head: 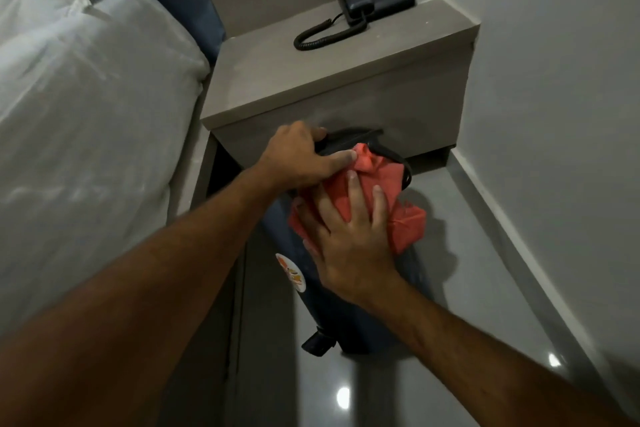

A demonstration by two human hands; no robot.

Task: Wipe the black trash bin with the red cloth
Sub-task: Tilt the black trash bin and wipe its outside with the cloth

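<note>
The crumpled red cloth (377, 198) lay on the tall black plastic trash bin (332, 315), pressed flat under the open right hand (349, 239). The left hand (301, 156) was clamped on the bin's rim, touching the cloth.

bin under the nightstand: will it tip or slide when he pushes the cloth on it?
Probably tippy: the black trash bin is tall and narrow, and the left hand grips its rim, seemingly to steady it. It may slide too, since the floor looks glossy. The right hand presses the red cloth near the top, adding leverage.
</note>
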